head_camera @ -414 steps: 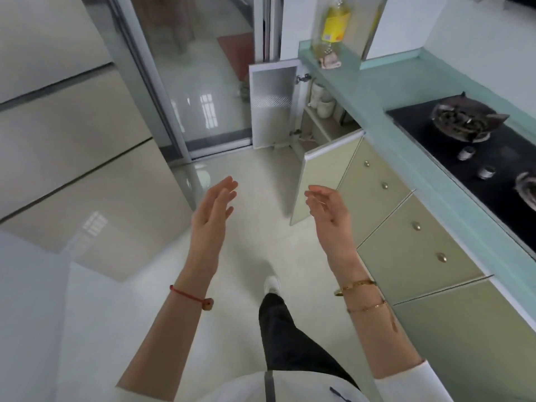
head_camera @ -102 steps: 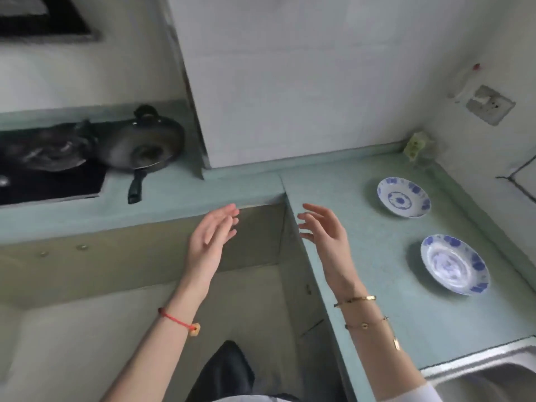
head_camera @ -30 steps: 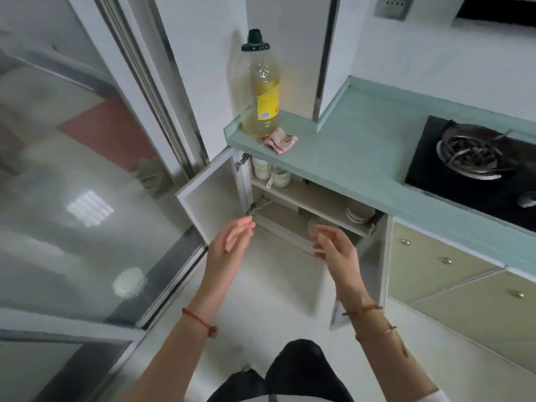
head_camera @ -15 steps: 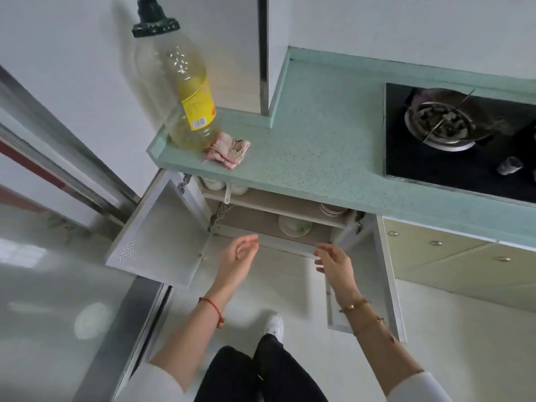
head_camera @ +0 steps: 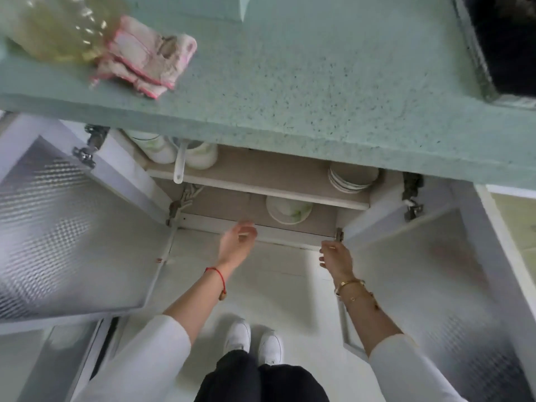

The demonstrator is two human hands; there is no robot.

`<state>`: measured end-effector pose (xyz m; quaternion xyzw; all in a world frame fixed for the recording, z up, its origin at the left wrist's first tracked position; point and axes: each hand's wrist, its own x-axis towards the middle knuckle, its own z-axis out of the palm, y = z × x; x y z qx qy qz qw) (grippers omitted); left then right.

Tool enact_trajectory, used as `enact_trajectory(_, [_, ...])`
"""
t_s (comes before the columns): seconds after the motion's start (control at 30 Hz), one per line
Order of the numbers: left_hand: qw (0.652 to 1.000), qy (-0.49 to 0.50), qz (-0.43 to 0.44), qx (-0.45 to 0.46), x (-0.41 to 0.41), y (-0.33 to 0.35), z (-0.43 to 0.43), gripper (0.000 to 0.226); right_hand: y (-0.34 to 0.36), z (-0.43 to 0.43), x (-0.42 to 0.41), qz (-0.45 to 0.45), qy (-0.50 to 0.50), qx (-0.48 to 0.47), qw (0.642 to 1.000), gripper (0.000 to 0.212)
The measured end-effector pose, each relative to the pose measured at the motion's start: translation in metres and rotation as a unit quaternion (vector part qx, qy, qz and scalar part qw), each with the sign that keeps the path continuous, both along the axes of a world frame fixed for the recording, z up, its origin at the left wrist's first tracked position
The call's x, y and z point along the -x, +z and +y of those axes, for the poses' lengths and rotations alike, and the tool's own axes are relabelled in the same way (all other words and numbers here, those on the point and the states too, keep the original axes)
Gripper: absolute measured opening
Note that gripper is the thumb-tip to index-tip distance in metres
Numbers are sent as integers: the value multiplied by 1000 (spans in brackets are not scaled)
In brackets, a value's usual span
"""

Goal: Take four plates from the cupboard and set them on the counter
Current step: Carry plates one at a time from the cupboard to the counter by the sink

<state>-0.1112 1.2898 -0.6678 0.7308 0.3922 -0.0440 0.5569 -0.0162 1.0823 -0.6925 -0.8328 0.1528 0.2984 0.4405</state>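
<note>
I look straight down at an open cupboard (head_camera: 261, 195) under the green counter (head_camera: 290, 91). A stack of white plates (head_camera: 352, 178) lies on its upper shelf at the right. A white bowl (head_camera: 288, 210) stands on the lower shelf. My left hand (head_camera: 237, 242) reaches toward the cupboard's bottom edge, fingers relaxed and holding nothing. My right hand (head_camera: 335, 255) hovers by the lower right hinge, fingers loosely bent, also holding nothing. Both hands are outside the cupboard and below the plates.
Both cupboard doors, left (head_camera: 66, 224) and right (head_camera: 435, 271), stand wide open beside my arms. White jars (head_camera: 185, 152) and a ladle handle (head_camera: 179, 166) sit on the upper shelf's left. An oil bottle (head_camera: 55, 27) and a folded cloth (head_camera: 145, 56) lie on the counter; the stove (head_camera: 510, 44) is at right.
I have leaned in closer over the counter, so the cupboard fills the view. Both hands have moved forward to the cupboard's bottom edge, still holding nothing.
</note>
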Motion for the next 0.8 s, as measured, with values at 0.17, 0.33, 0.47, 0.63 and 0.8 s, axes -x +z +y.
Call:
enact_trajectory(0.17, [999, -12, -26, -19, -53, -143, 20, 33, -134, 20, -42, -73, -21, 26, 997, 19])
enact_trajectory(0.33, [997, -29, -53, -45, -115, -272, 46, 30, -235, 39, -94, -171, 59, 56, 982, 23])
enact_trajectory(0.47, [996, -47, -44, -56, -160, -341, 64, 43, -288, 50, -134, -227, 126, 101, 960, 27])
enact_trajectory(0.63, [983, -84, -38, -162, -192, -390, 76, 58, -337, 56, -171, -234, 134, 138, 953, 31])
enact_trajectory(0.8, [968, -147, -44, -199, -218, -405, 76, 42, -368, 68, -195, -235, 74, 75, 966, 28])
